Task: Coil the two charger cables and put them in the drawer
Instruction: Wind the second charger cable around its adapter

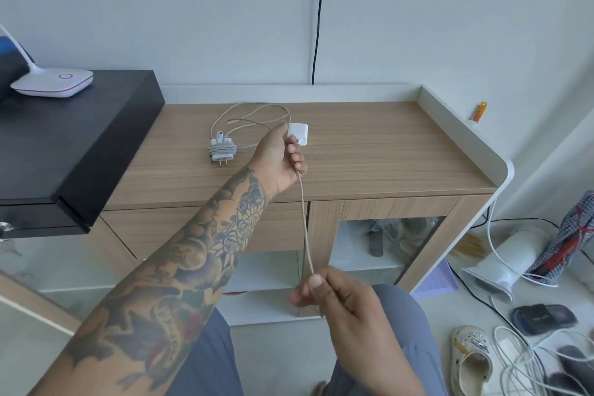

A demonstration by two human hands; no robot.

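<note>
Wood-grain table [369, 151] at frame centre, raised rim at back and right. Left hand [279, 161] grips white charger [298, 133]; right hand [337, 296] pinches its cable [303, 222]. Coiled charger [221, 149] lies centre-left.

Looks like a home, prob. an entry or living area: wood-look cabinet [369, 151] w/ glass doors [385, 244] showing shoes inside, slippers [543, 318] & a clog [471, 360] on the tiled floor, loose white cords [520, 360], desk lamp [53, 82] on a black shelf [83, 145].
</note>
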